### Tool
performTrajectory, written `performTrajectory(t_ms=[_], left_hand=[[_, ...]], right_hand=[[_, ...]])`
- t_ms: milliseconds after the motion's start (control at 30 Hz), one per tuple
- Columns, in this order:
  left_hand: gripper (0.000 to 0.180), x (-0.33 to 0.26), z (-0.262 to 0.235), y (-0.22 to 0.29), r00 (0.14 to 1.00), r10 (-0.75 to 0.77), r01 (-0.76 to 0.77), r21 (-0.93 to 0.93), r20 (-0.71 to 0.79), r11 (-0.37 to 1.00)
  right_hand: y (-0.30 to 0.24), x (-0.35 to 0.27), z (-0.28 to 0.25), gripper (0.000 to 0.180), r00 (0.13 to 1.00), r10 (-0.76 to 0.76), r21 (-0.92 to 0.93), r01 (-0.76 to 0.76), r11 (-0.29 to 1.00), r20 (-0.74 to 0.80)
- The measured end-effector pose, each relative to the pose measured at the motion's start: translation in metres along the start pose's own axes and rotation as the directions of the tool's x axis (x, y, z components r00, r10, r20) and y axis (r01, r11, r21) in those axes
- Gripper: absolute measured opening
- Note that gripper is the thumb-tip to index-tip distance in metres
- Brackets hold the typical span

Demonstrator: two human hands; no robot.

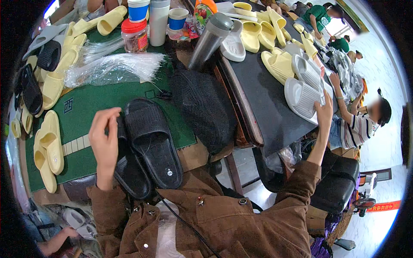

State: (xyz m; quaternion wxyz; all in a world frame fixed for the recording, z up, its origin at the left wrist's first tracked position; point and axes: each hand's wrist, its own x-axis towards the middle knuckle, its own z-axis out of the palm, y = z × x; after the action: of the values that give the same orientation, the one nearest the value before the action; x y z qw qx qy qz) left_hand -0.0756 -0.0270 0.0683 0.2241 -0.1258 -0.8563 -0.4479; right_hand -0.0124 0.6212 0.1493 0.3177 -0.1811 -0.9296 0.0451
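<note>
A pair of black slide sandals lies on the green mat in front of me, soles down, one partly over the other. A thin clear strand shows at the front one. My left hand is beside their straps, thumb and fingers pinched together; anything between them is too small to make out. Out to the right, my right hand closes on the edge of a light grey slide sandal on the dark table. Another grey slide lies just behind it.
A bundle of clear plastic ties lies on the green mat. Pale yellow slides stand at left. A steel tumbler, a red-lidded jar and a black mesh bag are near the middle. A person in stripes works at right.
</note>
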Motion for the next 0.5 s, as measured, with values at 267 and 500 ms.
performTrajectory(t_ms=[267, 500], left_hand=[[0.052, -0.08, -0.017, 0.041, 0.909, -0.095, -0.036, 0.303, 0.406, 0.952], [0.07, -0.103, -0.009, 0.032, 0.886, -0.091, -0.093, 0.367, 0.455, 0.926]], right_hand=[[0.008, 0.037, 0.0, 0.055, 0.985, 0.014, 0.555, -0.109, 0.825, 0.173], [0.07, 0.023, 0.018, 0.063, 0.959, 0.0, 0.482, -0.143, 0.864, 0.284]])
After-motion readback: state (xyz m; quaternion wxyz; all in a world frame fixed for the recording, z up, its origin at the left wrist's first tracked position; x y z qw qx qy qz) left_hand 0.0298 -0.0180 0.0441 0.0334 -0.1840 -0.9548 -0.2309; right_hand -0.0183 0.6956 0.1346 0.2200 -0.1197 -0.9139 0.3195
